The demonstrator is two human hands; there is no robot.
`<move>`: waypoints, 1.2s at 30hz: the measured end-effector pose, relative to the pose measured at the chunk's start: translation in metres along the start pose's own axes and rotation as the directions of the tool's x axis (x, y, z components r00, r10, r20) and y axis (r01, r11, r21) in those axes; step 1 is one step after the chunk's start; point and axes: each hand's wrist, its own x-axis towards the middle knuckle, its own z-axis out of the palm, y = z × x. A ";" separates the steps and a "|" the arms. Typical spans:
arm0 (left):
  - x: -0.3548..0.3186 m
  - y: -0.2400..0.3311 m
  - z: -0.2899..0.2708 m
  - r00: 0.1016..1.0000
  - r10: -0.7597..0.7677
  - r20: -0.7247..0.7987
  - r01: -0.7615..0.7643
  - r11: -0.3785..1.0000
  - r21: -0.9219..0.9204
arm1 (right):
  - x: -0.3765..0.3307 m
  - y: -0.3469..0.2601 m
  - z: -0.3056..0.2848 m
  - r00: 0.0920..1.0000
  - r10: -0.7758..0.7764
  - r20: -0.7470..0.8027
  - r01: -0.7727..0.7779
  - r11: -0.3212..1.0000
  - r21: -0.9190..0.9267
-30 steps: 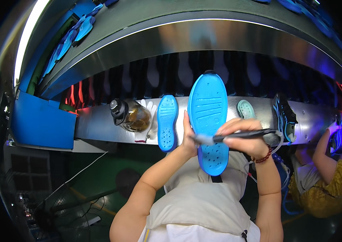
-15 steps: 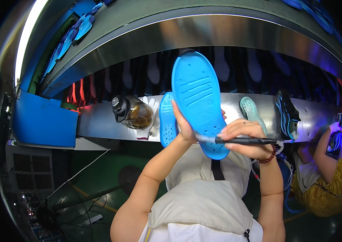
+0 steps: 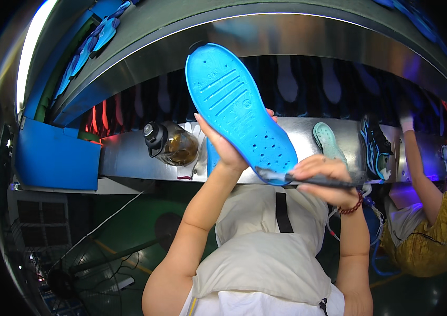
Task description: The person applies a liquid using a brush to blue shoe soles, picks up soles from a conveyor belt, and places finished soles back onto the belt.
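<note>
My left hand (image 3: 227,151) grips a bright blue shoe sole (image 3: 234,102) by its edge, thumb on the left side and fingertips showing past the right edge. The sole has a row of diagonal grooves and a cluster of small holes, and its face looks wet in spots. My right hand (image 3: 322,176) is closed around a black-handled brush (image 3: 334,183) with a white tube at its end. The blurred bristles lie against the sole's near end. Behind my left wrist, a second blue sole (image 3: 212,156) rests on the metal bench, mostly hidden.
On the metal bench (image 3: 123,156) stand a dark-lidded bottle (image 3: 177,145) and a white glove (image 3: 185,171); right of me lie a mint-green sole (image 3: 326,138) and a black-and-blue shoe upper (image 3: 375,150). Beyond runs a conveyor with a steel side (image 3: 265,37). A co-worker's arm (image 3: 414,158) reaches in at right.
The blue sole has shifted up and left, its far end tilting left. The brush is now at the sole's near edge. The co-worker's arm has stretched out toward the conveyor.
</note>
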 end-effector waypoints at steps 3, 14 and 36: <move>0.000 0.008 -0.005 0.984 -0.027 0.176 0.042 0.996 -0.079 | -0.002 0.002 -0.005 0.999 -0.022 0.048 0.009 0.970 0.242; -0.035 -0.006 -0.016 0.937 -0.302 0.175 0.297 0.953 0.055 | -0.001 -0.019 0.010 0.987 0.143 0.075 -0.156 0.963 0.220; -0.006 0.040 0.011 0.478 -0.871 -0.114 0.790 0.369 0.491 | 0.020 -0.033 -0.037 0.958 -0.038 0.285 0.076 0.989 -0.127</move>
